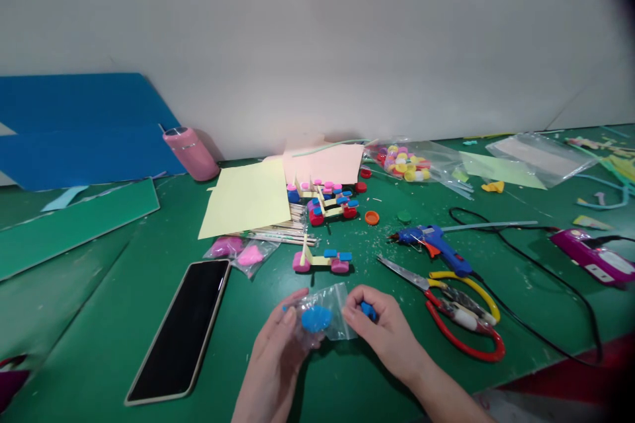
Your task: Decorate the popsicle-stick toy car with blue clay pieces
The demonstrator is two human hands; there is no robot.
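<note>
A small clear zip bag (340, 304) with a flattened blue lump of clay (316, 319) inside is stretched between my hands. My left hand (280, 340) grips the bag's left end, thumb on top. With thumb and index finger, my right hand (380, 324) pinches the bag's right edge by the zip. A second piece of blue clay (368, 310) sits within the curled fingers of my right hand. Just beyond the bag stands a little model vehicle (322, 262) with pink wheels, a pale stick body and blue pieces on top.
Behind are more model vehicles (332, 208), yellow paper (245, 198) and a bag of bottle caps (404, 164). On the right lie scissors (461, 310), a blue glue gun (434, 244) and a purple power strip (592, 256). A phone (181, 330) and bagged pink clay (251, 255) are left.
</note>
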